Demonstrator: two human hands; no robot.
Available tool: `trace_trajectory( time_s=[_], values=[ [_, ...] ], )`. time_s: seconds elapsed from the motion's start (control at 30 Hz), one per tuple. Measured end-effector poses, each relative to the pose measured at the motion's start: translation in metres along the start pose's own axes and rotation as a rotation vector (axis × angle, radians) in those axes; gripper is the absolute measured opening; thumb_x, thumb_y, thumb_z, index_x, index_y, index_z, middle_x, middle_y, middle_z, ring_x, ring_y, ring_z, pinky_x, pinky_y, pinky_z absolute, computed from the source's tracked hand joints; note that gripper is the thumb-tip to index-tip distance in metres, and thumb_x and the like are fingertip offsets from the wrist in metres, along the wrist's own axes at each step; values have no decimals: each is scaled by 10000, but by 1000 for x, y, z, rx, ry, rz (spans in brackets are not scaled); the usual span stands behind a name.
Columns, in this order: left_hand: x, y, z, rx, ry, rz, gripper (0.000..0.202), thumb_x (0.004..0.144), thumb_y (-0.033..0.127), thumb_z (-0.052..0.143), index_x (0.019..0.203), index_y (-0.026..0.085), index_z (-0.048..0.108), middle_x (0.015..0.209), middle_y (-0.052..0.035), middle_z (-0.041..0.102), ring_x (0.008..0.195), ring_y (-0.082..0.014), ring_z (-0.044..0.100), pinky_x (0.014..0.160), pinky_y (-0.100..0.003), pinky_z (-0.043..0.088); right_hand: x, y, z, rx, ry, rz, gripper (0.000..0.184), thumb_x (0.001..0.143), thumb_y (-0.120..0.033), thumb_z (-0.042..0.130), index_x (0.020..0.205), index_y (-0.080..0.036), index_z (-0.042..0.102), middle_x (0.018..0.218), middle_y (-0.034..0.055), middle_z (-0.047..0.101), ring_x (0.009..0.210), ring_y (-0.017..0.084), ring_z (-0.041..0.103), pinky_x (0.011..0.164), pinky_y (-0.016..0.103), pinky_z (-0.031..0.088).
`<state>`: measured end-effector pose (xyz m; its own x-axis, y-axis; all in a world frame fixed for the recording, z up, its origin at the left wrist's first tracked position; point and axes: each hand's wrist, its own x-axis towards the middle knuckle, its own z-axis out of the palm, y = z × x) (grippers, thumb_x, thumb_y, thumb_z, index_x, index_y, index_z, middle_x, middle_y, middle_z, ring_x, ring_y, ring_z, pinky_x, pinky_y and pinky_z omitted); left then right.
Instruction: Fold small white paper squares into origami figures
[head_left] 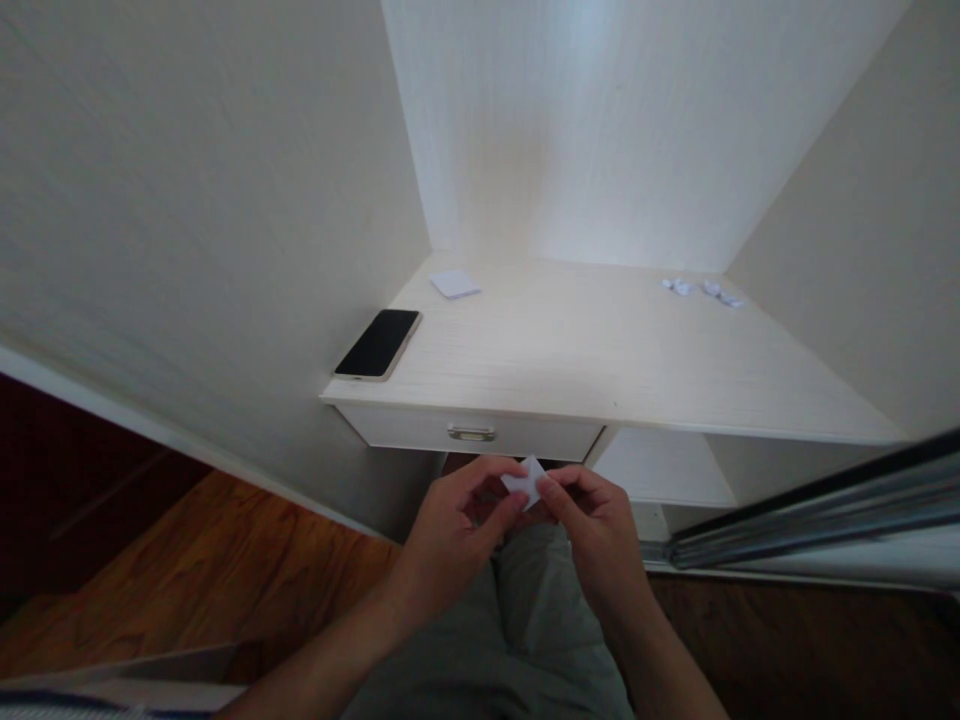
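Observation:
A small folded white paper piece [527,482] is pinched between both hands, just below the front edge of a pale wooden desk [600,370]. My left hand [457,525] grips its left side with thumb and fingers closed. My right hand [592,520] pinches its right side. Both hands hover over my lap in grey trousers.
On the desk lie a black phone [379,343] at the left edge, a small stack of white paper squares [455,284] at the back left, and several small folded paper bits [701,290] at the back right. A drawer with a metal handle [471,433] sits under the top. A sliding rail [810,510] runs at the right.

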<state>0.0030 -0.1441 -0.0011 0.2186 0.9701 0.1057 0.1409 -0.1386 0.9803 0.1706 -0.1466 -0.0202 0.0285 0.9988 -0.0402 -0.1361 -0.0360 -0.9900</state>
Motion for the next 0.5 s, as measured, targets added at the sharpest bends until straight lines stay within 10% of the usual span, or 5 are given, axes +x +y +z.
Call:
trace_trajectory(
  time_s=[0.5],
  values=[
    [5, 11, -12, -113, -137, -179, 203, 842, 298, 753, 986, 159, 793, 868, -63, 785, 705, -182, 726, 699, -308, 610, -4, -3, 2, 48, 5, 16, 270, 790, -434, 792, 807, -166, 763, 633, 5, 649, 592, 138, 527, 567, 262, 395]
  ],
)
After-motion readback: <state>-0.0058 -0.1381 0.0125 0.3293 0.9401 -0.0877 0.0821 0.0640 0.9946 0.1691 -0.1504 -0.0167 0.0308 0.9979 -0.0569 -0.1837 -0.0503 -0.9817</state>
